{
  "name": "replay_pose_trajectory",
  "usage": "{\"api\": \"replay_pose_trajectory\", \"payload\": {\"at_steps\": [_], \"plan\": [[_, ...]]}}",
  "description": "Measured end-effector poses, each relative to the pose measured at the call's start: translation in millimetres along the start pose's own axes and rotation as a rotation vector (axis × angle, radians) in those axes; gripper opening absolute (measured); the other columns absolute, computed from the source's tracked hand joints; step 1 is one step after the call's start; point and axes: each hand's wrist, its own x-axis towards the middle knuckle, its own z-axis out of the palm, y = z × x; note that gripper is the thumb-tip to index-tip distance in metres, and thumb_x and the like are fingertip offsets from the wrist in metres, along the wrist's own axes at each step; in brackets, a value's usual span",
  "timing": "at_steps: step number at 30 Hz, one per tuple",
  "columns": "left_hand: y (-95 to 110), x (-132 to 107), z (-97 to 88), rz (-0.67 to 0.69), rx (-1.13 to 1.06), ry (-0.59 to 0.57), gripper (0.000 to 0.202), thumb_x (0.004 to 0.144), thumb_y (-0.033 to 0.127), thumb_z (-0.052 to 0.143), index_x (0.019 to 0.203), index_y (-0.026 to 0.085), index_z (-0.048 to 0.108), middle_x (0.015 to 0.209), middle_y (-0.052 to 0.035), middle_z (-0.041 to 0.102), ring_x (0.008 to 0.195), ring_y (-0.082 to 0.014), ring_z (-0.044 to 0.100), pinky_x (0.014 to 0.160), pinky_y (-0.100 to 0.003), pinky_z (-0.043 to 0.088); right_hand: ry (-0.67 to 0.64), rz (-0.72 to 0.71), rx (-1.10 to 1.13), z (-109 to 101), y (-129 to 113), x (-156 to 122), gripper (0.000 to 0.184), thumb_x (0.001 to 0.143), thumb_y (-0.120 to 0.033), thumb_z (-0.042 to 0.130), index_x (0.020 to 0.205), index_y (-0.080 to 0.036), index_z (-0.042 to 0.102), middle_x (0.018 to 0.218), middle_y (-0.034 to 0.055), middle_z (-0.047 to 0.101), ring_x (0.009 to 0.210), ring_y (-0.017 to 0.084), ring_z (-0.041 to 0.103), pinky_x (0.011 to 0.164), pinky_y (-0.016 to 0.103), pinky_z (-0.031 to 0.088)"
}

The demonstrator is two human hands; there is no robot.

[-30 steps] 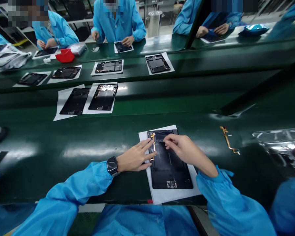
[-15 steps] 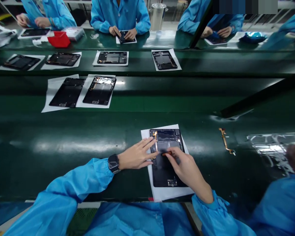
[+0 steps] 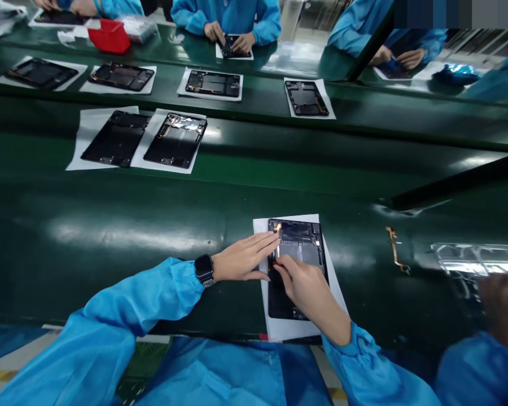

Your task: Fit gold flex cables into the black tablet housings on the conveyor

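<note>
A black tablet housing (image 3: 300, 231) with its inside facing up lies on a white sheet of paper (image 3: 285, 331) in front of me. My left hand (image 3: 244, 258) rests flat at the housing's left edge, fingers stretched out over an orange flex cable (image 3: 278, 248) that runs along that side. My right hand (image 3: 308, 285) reaches across the housing from the right, thumb and forefinger pinched on the lower end of the flex cable. The fingers partly hide that end, and the hand covers much of the housing's middle.
Another loose flex cable (image 3: 393, 248) lies to the right, near a clear plastic tray (image 3: 476, 259) where a co-worker's blurred hand (image 3: 502, 301) is. A dark post (image 3: 452, 183) slants in from the right. Two tablet housings on paper (image 3: 175, 141) lie ahead left; co-workers sit opposite.
My right hand has moved left with the flex cable end, to the housing's left side beside my left hand. My left hand's fingers have drawn closer together. The view has tilted and shifted.
</note>
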Motion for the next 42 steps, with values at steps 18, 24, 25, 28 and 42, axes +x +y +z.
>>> {"api": "replay_pose_trajectory", "payload": {"at_steps": [18,24,25,28,42], "plan": [[1.0,2.0,2.4,-0.025,-0.037,0.045,0.091,0.087,0.056,0.061,0.151,0.009,0.016,0.155,-0.0244,0.024,0.147,-0.0332,0.016,0.12,-0.051,0.022,0.15,0.105,0.403,13.3,3.8,-14.4,0.014,0.097,-0.026,0.048,0.099,-0.022,0.061,0.095,0.0063,0.073,0.083,0.02,0.07,0.07,0.029,0.054],[0.6,1.9,1.6,-0.024,-0.049,0.047,0.09,0.087,0.057,0.059,0.151,0.009,0.016,0.155,-0.0235,0.026,0.148,-0.0315,0.017,0.12,-0.049,0.022,0.041,0.045,0.115,3.9,-9.4,-1.6,0.021,0.098,-0.021,0.04,0.092,-0.018,0.06,0.086,0.0089,0.071,0.066,0.018,0.066,0.054,0.025,0.042],[0.6,1.9,1.7,-0.025,-0.053,0.051,0.09,0.087,0.058,0.058,0.151,0.009,0.016,0.155,-0.0235,0.026,0.147,-0.0316,0.017,0.12,-0.049,0.023,0.026,0.052,0.104,2.4,-9.5,-0.7,0.02,0.098,-0.021,0.041,0.092,-0.018,0.06,0.085,0.0083,0.071,0.065,0.018,0.065,0.053,0.025,0.041],[0.8,1.9,2.1,-0.024,-0.046,0.061,0.092,0.086,0.058,0.06,0.151,0.009,0.017,0.154,-0.0242,0.026,0.147,-0.0322,0.018,0.119,-0.05,0.024,0.003,0.09,0.1,-0.3,-4.8,-2.0,0.018,0.097,-0.022,0.043,0.092,-0.019,0.059,0.082,0.0063,0.071,0.065,0.019,0.066,0.054,0.026,0.039],[1.2,-0.4,3.8,-0.01,-0.047,0.079,0.091,0.085,0.059,0.061,0.148,0.005,0.023,0.152,-0.0246,0.03,0.146,-0.0324,0.022,0.12,-0.048,0.022,0.076,0.093,0.01,5.3,-12.2,-3.4,0.02,0.097,-0.02,0.042,0.089,-0.018,0.06,0.078,0.0066,0.071,0.061,0.018,0.065,0.051,0.025,0.036]]}}
